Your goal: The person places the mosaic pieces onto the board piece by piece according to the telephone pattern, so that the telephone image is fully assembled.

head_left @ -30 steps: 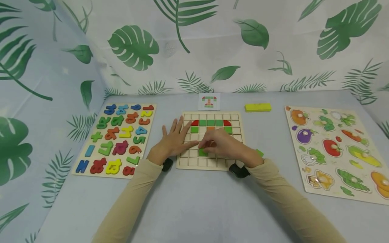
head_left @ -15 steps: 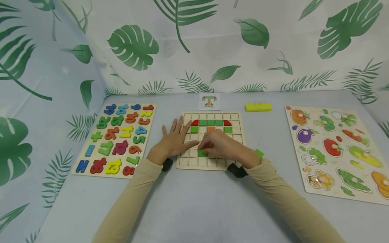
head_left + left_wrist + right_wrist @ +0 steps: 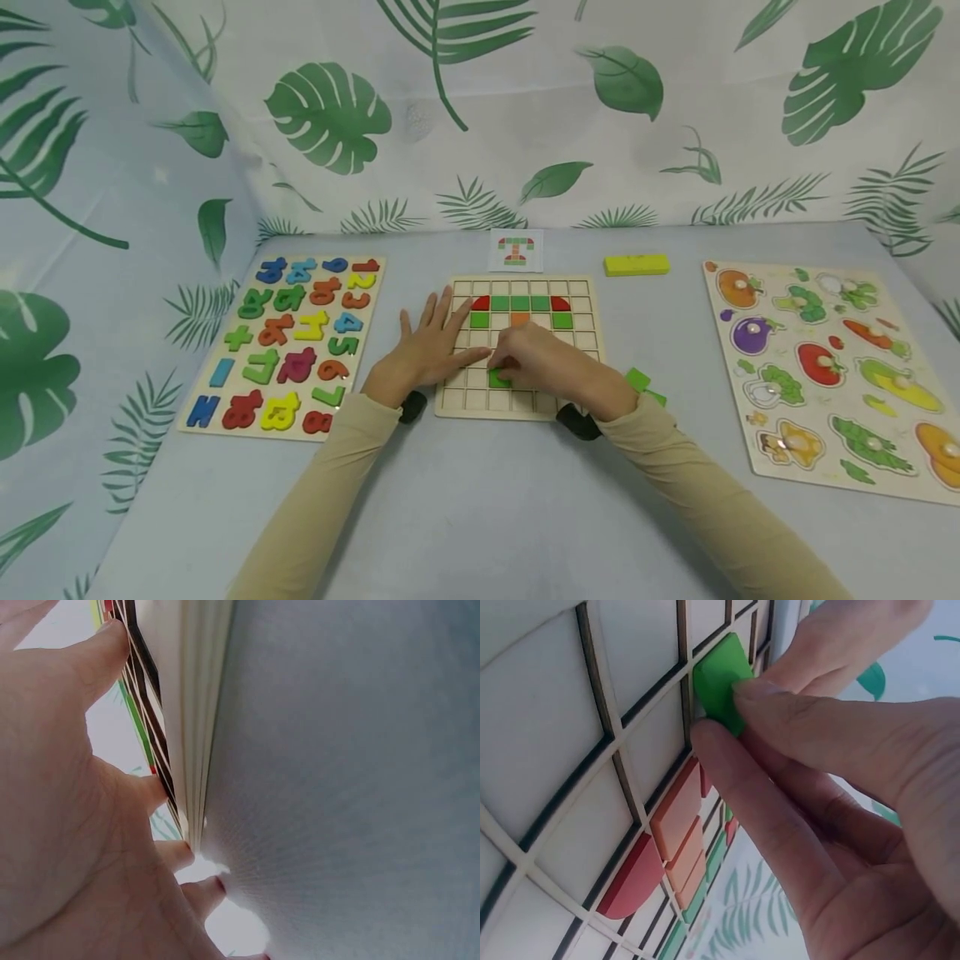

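Note:
My right hand [image 3: 542, 358] pinches a green square tile [image 3: 724, 681] over a wooden grid board [image 3: 465, 402]. The thumb lies on the tile's face and the index finger at its edge; the tile sits tilted over a cell. My left hand [image 3: 422, 354] rests with spread fingers on the board's left edge, its thumb pointing toward that tile. Set in the grid are red quarter-round tiles [image 3: 561, 304], green tiles [image 3: 521, 303] and orange tiles [image 3: 676, 802]. In the right wrist view a red rounded tile [image 3: 634, 881] sits beside the orange ones. My right hand hides part of the grid in the head view.
Loose green tiles [image 3: 637, 380] lie right of the board. Behind it are a pattern card [image 3: 517, 251] and a yellow block [image 3: 637, 265]. A number puzzle [image 3: 217, 400] stands left, a vegetable puzzle [image 3: 780, 383] right. A leaf-printed cloth [image 3: 480, 150] rises behind.
My right hand and wrist have shifted slightly left, uncovering more of the loose green tiles. The pinched tile stays at about the same cell. My left hand has not moved.

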`<state>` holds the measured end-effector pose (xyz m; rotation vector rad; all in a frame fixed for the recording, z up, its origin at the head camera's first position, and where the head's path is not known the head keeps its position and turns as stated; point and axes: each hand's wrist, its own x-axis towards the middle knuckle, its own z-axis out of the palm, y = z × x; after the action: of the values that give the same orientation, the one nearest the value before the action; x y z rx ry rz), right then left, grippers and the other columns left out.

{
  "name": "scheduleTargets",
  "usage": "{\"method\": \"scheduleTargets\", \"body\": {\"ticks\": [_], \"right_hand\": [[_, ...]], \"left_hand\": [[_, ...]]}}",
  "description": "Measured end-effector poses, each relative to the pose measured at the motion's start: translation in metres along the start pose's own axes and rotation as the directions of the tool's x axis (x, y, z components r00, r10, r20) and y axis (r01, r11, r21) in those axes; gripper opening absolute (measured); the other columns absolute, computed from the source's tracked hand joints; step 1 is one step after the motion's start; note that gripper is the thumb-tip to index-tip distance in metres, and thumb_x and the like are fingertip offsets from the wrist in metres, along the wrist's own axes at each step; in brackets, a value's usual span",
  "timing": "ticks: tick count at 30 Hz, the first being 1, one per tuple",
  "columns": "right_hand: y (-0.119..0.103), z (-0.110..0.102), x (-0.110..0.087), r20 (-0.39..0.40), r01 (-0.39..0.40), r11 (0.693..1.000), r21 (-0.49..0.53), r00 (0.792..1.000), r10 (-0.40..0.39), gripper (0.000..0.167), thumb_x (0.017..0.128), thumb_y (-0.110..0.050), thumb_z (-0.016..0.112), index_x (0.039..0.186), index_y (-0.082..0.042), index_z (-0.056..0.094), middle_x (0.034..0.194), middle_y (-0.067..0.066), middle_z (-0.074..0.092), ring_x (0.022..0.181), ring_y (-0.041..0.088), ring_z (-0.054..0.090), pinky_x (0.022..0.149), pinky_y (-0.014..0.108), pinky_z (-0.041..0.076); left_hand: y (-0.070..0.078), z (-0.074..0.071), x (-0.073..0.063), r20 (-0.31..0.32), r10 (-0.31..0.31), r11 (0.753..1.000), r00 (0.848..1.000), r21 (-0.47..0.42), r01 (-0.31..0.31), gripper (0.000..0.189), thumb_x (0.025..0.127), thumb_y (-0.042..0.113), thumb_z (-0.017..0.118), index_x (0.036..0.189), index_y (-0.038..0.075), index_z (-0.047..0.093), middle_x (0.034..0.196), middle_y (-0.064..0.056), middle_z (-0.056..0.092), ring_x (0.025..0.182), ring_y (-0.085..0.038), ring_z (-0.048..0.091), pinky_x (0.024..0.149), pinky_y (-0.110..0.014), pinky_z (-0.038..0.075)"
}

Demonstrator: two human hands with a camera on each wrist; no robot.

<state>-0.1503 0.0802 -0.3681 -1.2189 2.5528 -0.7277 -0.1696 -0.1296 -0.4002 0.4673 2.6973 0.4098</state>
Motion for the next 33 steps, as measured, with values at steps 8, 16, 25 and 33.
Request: {"method": "scheduleTargets", "body": {"ticks": [8, 16, 25, 33], "right_hand": [[-0.004, 0.001, -0.002, -0.007, -0.014, 1.0, -0.028, 1.0, 0.013, 0.013, 0.089, 0.004, 0.08, 0.102, 0.002, 0.082, 0.097, 0.009, 0.076, 0.092, 0.02, 0.073, 0.079, 0.027, 0.06], [-0.006, 0.004, -0.002, -0.035, 0.006, 0.997, -0.072, 0.999, -0.009, 0.01, 0.089, 0.008, 0.078, 0.097, 0.003, 0.083, 0.093, 0.01, 0.076, 0.091, 0.022, 0.074, 0.079, 0.028, 0.06], [0.003, 0.0, -0.019, -0.022, 0.034, 0.999, 0.001, 0.999, -0.034, 0.015, 0.094, -0.001, 0.076, 0.108, 0.002, 0.08, 0.102, 0.009, 0.074, 0.094, 0.02, 0.07, 0.083, 0.033, 0.059], [0.022, -0.036, -0.06, -0.016, -0.087, 0.996, 0.014, 0.996, 0.087, 0.018, 0.094, -0.002, 0.076, 0.112, -0.001, 0.079, 0.108, 0.008, 0.075, 0.099, 0.022, 0.069, 0.086, 0.042, 0.06]], "left_hand": [[0.0, 0.0, 0.0, -0.002, 0.004, 1.0, 1.0, -0.004, -0.004, 0.089, 0.105, 0.062, 0.048, 0.171, 0.019, 0.006, 0.174, -0.015, -0.015, 0.16, -0.037, -0.013, 0.118, -0.074, -0.008], [-0.001, 0.001, 0.0, 0.001, -0.003, 1.0, 1.0, 0.004, 0.003, 0.089, 0.105, 0.062, 0.047, 0.171, 0.019, 0.005, 0.174, -0.015, -0.015, 0.16, -0.037, -0.013, 0.119, -0.073, -0.008], [0.0, 0.002, 0.001, 0.007, -0.01, 1.0, 1.0, 0.006, 0.01, 0.09, 0.105, 0.064, 0.046, 0.17, 0.019, 0.003, 0.174, -0.014, -0.015, 0.16, -0.036, -0.014, 0.119, -0.073, -0.008], [0.001, 0.0, 0.002, 0.008, -0.004, 1.0, 1.0, -0.006, 0.004, 0.091, 0.105, 0.063, 0.047, 0.17, 0.018, 0.004, 0.174, -0.014, -0.015, 0.16, -0.035, -0.014, 0.119, -0.072, -0.009]]}}
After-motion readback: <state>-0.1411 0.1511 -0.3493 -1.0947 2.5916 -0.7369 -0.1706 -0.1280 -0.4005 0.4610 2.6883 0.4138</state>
